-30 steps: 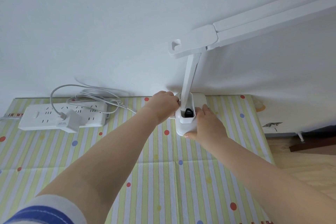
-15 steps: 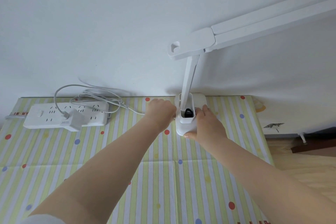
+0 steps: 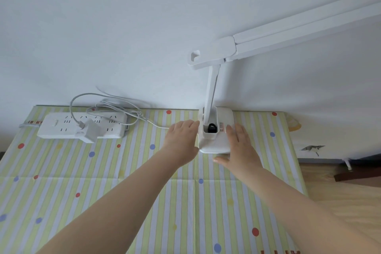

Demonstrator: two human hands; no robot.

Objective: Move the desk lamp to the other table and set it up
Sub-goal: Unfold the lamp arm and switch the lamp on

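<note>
Standing at the back of the table [image 3: 144,202] with its striped, dotted yellow-green cloth, the white plastic desk lamp [image 3: 216,130] has its flat rounded base against the pale wall, its slim stem rising upright to a hinge and its long head bar reaching off to the right. Both hands flank that base. The left hand [image 3: 182,138] lies flat-fingered just beside the base's left edge, fingertips at or very near it — whether they truly touch cannot be told from this angle. The right hand [image 3: 239,148] is spread wide, fingers straight, lying over the base's right front corner with the thumb on the cloth; it grips nothing.

A thin white cable [image 3: 144,118] runs left from the lamp's side to a white square plug adapter [image 3: 87,132] sitting on the white multi-socket power strip [image 3: 82,125], with slack looped behind.

By the look of it, the placing step is essentially done and the setting-up is in hand: the lamp stands settled and appears to be plugged in. What likely follows is small — a last nudge to square the base, then finding the switch or tilting the head bar over the working area, steadying the base while the hinge moves.
</note>
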